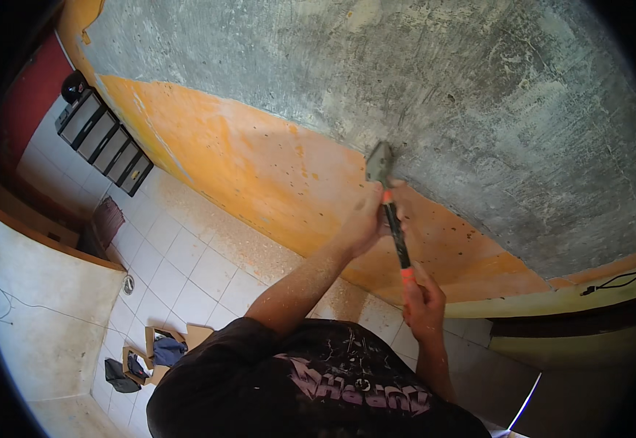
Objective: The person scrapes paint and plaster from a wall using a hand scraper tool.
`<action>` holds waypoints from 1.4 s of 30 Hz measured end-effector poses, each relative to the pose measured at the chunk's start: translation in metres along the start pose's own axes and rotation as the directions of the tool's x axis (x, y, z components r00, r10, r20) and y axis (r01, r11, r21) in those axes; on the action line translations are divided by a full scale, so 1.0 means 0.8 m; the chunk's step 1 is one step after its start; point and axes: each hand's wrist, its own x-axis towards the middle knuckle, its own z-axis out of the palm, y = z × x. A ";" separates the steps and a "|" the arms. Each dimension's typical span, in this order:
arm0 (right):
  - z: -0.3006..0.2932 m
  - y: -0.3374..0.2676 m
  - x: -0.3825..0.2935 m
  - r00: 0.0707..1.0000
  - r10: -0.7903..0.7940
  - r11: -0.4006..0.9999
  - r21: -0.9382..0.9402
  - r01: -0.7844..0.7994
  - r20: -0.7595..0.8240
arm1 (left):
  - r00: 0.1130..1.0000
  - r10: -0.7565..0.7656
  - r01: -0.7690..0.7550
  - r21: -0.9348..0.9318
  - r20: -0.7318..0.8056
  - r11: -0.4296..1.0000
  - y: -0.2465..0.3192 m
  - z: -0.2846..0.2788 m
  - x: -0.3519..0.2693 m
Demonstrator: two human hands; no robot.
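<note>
Both of my hands are on one long-handled scraper (397,232) with a black and orange handle. My left hand (364,224) grips it high up, close to the grey metal head (379,163). Lower down, my right hand (426,307) is closed around the orange end of the handle. The head is against the wall, at the ragged border between the bare grey plaster (460,109) and the orange paint (274,159). Motion blurs the head and the left fingers, so the exact contact of the blade edge is hard to see.
Paint chips and dust (258,246) lie on the white tiled floor (186,263) along the wall. A drawer unit (107,142) with a black helmet (74,86) on top stands at left. Open cardboard boxes (166,334) lie behind me. A black cable (616,282) hangs at right.
</note>
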 end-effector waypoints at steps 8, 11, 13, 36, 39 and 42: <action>0.012 -0.010 -0.007 1.000 -0.012 1.000 0.018 0.012 -0.007 | 0.999 -0.030 0.031 0.079 -0.013 0.996 0.013 0.001 -0.006; 0.030 -0.015 -0.006 1.000 0.000 1.000 0.026 0.000 0.013 | 0.999 0.004 -0.004 0.003 0.034 1.000 0.014 -0.012 -0.003; 0.038 -0.009 -0.008 0.999 -0.014 0.999 0.043 0.012 0.036 | 0.999 0.000 -0.002 0.043 0.049 0.999 0.023 -0.020 -0.005; 0.040 -0.013 -0.014 0.995 -0.045 0.999 0.009 0.046 -0.084 | 1.000 -0.012 0.012 -0.040 0.009 0.999 0.033 -0.019 -0.013; 0.043 -0.020 -0.006 0.996 0.012 1.000 -0.012 -0.014 -0.091 | 0.999 -0.036 0.037 -0.023 0.023 0.999 0.028 -0.017 -0.005; 0.061 -0.006 0.012 0.998 -0.060 0.998 0.002 0.060 -0.026 | 0.995 0.078 -0.075 -0.053 0.057 0.996 0.045 -0.039 -0.008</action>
